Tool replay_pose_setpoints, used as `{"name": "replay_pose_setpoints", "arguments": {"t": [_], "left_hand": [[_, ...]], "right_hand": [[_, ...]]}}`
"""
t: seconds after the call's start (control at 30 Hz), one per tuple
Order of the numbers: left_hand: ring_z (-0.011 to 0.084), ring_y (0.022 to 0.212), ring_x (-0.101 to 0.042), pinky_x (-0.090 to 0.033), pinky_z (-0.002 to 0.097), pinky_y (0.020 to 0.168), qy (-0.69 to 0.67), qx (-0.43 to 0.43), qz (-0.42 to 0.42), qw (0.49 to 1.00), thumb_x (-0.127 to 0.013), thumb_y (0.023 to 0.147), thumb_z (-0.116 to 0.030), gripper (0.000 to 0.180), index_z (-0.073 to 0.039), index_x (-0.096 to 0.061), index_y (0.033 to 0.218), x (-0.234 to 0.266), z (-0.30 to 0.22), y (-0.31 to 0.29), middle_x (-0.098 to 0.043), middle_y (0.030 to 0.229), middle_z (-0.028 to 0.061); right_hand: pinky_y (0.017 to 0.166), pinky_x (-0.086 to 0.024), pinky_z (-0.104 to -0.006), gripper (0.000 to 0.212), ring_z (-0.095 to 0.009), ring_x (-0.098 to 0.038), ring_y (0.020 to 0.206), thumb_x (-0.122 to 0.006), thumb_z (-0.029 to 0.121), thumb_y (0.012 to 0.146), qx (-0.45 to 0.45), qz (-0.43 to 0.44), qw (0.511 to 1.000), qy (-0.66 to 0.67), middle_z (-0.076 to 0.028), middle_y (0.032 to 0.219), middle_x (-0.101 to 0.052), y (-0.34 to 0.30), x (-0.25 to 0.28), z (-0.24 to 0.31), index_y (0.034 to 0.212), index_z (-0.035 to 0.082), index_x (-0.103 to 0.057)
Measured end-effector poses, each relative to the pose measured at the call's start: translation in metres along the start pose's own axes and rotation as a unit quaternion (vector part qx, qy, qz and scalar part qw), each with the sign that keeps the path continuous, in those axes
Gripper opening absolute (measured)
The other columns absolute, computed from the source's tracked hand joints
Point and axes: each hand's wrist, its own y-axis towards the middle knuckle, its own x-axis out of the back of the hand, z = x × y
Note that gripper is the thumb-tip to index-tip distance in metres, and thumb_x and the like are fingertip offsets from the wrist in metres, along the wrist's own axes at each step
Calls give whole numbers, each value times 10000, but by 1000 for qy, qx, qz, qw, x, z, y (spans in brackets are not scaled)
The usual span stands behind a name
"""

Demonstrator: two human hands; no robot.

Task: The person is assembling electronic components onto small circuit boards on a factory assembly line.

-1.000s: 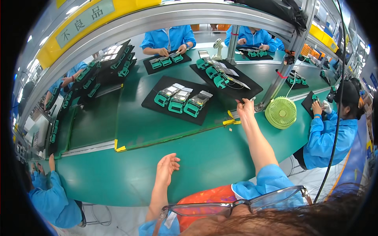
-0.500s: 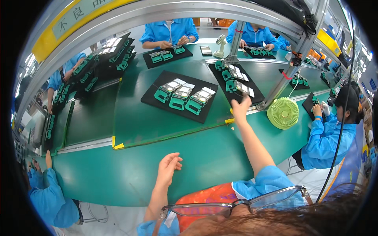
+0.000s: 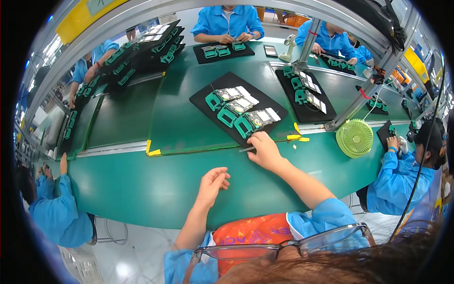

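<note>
Black board (image 3: 229, 79) lies slanted on the green table (image 3: 127, 182) in front of you, with 3 green parts (image 3: 243, 127) in a row on it. Your right hand (image 3: 266, 151) is at its near corner, fingers pinching a thin grey stick (image 3: 246, 149); I can't tell if they touch the board. Your left hand (image 3: 210, 186) is over the table, fingers loosely curled. Farther right lies another dark board (image 3: 309, 113). A metal post (image 3: 350, 106) stands beside it, near a round green fan (image 3: 354, 138). Yellow tape (image 3: 297, 138) sticks near your right hand. Across from you, 2 people (image 3: 222, 21) wear blue. The floor (image 3: 123, 246) is pale.
</note>
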Motion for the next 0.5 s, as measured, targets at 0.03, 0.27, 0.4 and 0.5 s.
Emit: {"name": "replay_pose_setpoints", "arguments": {"t": [0.03,0.27,0.4,0.5], "left_hand": [[117,726,-583,-489,239,634,-8,0,-11,1000,-523,950,-83,220,9,-576,1143,1,0,0,-633,942,72],[90,771,-566,-473,229,703,48,-222,-218,949,-496,944,-8,166,-1,-599,1074,-6,-61,22,-624,901,42],[144,971,-566,-458,263,878,134,-230,-219,939,-524,924,-3,238,15,-546,1160,3,-80,42,-550,1091,74],[186,979,-583,-479,301,876,233,-166,-193,939,-573,914,-73,311,9,-517,1209,13,-86,56,-558,1119,127]], "right_hand": [[813,-478,-401,330,-323,-550,954,-733,69,609,4,2,1000,11,-126,972,-583,-8,0,4,908,30,-598],[805,-518,-394,333,-314,-606,949,-729,34,576,34,37,993,106,-121,977,-617,-31,64,5,896,31,-638],[868,-512,-400,311,-314,-605,1023,-681,-47,600,-14,87,987,132,-121,1019,-643,-50,85,-21,901,30,-662],[883,-508,-400,290,-315,-608,1032,-646,-81,625,-45,94,990,100,-114,1037,-658,-63,91,-38,894,24,-668]]}}
